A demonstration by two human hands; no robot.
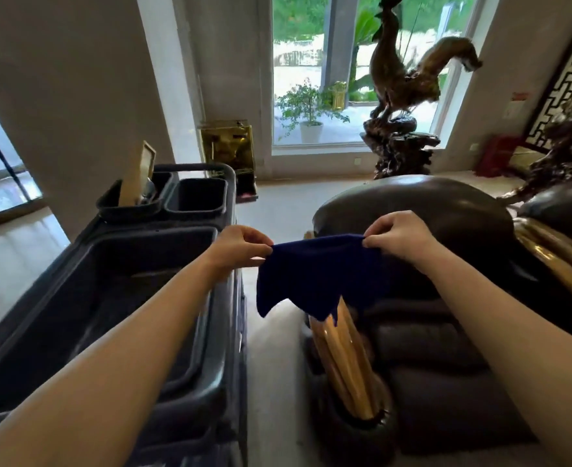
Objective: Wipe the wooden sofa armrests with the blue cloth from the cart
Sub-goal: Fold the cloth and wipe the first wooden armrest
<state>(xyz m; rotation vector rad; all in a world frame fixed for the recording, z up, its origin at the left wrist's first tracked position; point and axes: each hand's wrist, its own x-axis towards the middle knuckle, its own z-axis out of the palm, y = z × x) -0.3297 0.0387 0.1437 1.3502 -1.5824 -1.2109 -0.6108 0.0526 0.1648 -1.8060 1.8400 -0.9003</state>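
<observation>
A dark blue cloth [315, 274] hangs spread between my two hands. My left hand [241, 246] pinches its left top corner and my right hand [395, 235] pinches its right top corner. The cloth hangs over the glossy wooden sofa armrest [343, 358], which runs toward me beside the dark leather sofa [446, 348]. A second wooden armrest [557, 254] shows at the right. The dark grey cart [116, 298] stands to the left, its big top bin under my left forearm.
Two small black bins [177, 197] sit at the cart's far end, one holding a wooden-handled tool [138, 173]. A narrow strip of floor [274, 382] separates cart and sofa. A carved wooden rooster sculpture [402, 96] and a potted plant [308, 109] stand by the window.
</observation>
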